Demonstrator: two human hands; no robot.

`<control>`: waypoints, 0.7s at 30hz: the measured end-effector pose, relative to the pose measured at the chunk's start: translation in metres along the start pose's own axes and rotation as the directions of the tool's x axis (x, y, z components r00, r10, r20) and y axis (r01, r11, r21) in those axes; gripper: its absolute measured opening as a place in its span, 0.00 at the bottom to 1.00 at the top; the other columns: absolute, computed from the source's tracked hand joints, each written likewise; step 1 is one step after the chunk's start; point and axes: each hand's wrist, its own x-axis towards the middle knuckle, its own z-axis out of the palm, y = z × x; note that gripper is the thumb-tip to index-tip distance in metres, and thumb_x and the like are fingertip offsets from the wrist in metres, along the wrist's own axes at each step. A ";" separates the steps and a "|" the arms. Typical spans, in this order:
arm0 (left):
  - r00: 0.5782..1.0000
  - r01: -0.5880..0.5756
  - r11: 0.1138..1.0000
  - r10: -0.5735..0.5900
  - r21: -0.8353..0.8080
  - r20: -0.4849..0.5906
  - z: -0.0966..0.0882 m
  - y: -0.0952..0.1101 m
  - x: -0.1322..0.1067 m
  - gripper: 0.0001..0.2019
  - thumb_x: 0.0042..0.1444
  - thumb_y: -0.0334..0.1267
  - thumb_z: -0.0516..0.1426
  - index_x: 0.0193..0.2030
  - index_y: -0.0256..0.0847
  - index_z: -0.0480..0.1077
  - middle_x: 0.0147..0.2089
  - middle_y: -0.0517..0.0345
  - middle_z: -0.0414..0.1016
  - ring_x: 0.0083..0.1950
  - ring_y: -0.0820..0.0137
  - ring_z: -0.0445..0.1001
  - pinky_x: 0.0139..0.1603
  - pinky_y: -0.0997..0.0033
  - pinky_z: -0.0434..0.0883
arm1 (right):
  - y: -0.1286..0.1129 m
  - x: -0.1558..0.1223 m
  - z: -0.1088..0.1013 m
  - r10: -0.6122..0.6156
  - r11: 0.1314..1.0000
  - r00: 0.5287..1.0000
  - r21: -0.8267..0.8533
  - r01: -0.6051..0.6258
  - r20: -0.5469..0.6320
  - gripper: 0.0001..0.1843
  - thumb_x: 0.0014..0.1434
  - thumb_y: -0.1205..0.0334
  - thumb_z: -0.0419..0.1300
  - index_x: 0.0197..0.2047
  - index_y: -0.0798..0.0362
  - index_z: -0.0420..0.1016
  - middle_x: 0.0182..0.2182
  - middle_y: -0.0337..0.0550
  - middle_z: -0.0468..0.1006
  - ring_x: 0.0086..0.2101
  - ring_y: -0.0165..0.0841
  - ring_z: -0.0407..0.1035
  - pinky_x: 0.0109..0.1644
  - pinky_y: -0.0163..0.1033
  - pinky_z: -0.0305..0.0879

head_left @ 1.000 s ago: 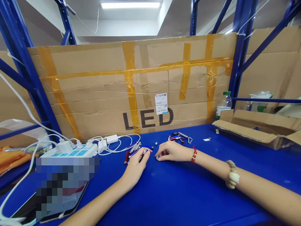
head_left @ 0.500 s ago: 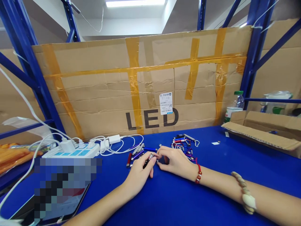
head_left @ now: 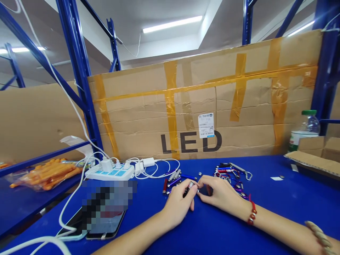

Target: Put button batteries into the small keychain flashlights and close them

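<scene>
My left hand (head_left: 177,202) is closed around a small dark cylinder with a silver end, like a mini flashlight (head_left: 191,185). Thumb and index finger of my right hand (head_left: 223,192) pinch together close to that silver end. A tiny silver glint shows at the right fingertips, too small to name. Just beyond my left hand lies a loose group of small metal tubes (head_left: 174,182) in red, blue, purple and silver. Behind my right hand is a pile of similar coloured tubes with carabiner clips (head_left: 230,173).
A white power strip (head_left: 113,173) with plugs and cables stands at the left, near phones (head_left: 106,226). Bagged orange items (head_left: 50,173) lie far left. A large cardboard sheet (head_left: 132,120) walls the back. On the right are a bottle (head_left: 304,132) and an open cardboard box (head_left: 316,159).
The head view has turned left and tilted, so everything appears farther right and slightly lower. Both hands keep nearly the same hold and place on the table.
</scene>
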 end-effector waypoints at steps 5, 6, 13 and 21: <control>1.000 -0.002 1.000 0.002 -0.008 -0.002 -0.001 0.000 0.000 0.19 0.60 0.48 0.44 0.44 0.37 0.68 0.16 0.66 0.59 0.21 0.76 0.60 0.30 0.75 0.58 | -0.002 0.002 -0.002 -0.022 1.000 1.000 -0.016 0.023 0.022 0.05 0.52 0.64 0.54 0.32 0.53 0.71 0.27 0.38 0.72 0.24 0.26 0.65 0.27 0.30 0.54; 1.000 -0.006 1.000 0.006 -0.007 0.000 -0.001 0.000 0.000 0.19 0.60 0.48 0.44 0.43 0.37 0.68 0.16 0.66 0.59 0.21 0.76 0.60 0.30 0.75 0.58 | -0.002 0.002 -0.002 -0.026 1.000 0.999 -0.012 0.026 0.027 0.05 0.53 0.64 0.54 0.32 0.53 0.71 0.27 0.38 0.72 0.24 0.26 0.65 0.28 0.30 0.54; 1.000 -0.003 1.000 0.003 0.013 0.006 0.000 -0.002 0.001 0.19 0.60 0.48 0.44 0.43 0.36 0.67 0.16 0.66 0.60 0.21 0.75 0.60 0.31 0.75 0.58 | 0.000 0.001 -0.002 -0.038 0.999 0.999 0.011 0.038 0.004 0.04 0.52 0.65 0.56 0.31 0.53 0.72 0.30 0.38 0.74 0.29 0.27 0.67 0.31 0.31 0.56; 1.000 0.018 1.000 -0.018 0.009 0.022 0.000 0.001 0.001 0.21 0.59 0.51 0.43 0.42 0.35 0.66 0.16 0.66 0.59 0.21 0.74 0.60 0.31 0.74 0.58 | 0.000 0.002 -0.002 -0.062 0.998 0.998 0.013 0.062 -0.001 0.04 0.51 0.66 0.57 0.26 0.54 0.67 0.29 0.36 0.74 0.28 0.27 0.66 0.31 0.31 0.55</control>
